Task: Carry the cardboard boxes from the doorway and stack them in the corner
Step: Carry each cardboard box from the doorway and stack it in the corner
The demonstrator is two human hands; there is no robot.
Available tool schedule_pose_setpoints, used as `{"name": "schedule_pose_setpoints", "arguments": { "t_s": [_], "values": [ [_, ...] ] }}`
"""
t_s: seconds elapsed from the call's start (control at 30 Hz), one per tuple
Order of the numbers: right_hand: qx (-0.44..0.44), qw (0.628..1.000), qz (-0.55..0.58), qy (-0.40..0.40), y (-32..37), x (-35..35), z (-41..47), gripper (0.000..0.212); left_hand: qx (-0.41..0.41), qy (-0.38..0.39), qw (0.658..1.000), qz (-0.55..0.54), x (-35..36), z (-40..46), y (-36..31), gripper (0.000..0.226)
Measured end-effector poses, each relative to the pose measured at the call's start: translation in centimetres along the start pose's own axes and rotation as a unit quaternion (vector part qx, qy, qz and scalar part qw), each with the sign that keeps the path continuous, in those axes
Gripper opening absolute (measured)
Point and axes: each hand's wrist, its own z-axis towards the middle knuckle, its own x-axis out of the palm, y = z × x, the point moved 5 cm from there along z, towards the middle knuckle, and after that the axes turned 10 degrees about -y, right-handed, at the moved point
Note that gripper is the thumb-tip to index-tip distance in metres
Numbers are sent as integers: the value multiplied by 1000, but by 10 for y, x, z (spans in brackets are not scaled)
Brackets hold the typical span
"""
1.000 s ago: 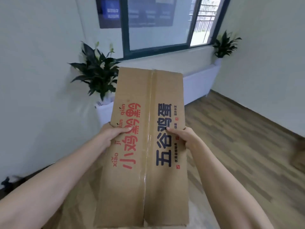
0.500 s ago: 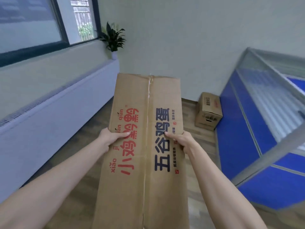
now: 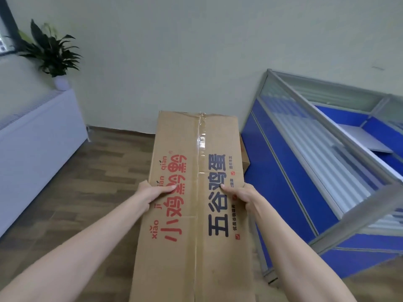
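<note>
While gripped, box (image 3: 196, 214) near partition (image 3: 283, 182).

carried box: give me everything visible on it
The box is long, brown corrugated cardboard, its top flaps sealed along the centre seam with clear glossy tape. Red characters with pinyin run down the left flap, dark blue ones down the right. It is held off the floor, lengthwise away from the person. The left hand and right hand grip its long sides, thumbs on top. Its near end is cut off by the frame.
</note>
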Motion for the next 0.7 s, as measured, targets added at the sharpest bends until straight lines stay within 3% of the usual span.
{"name": "schedule_pose_setpoints", "arguments": {
  "t_s": [0.37,0.7],
  "values": [
    [30,999,29,-24,86,3,207,38,2,30,999,19,95,187,-129,77],
    [71,996,53,23,163,11,467,53,-25,-1,999,30,203,379,-248,66]
  ]
}}
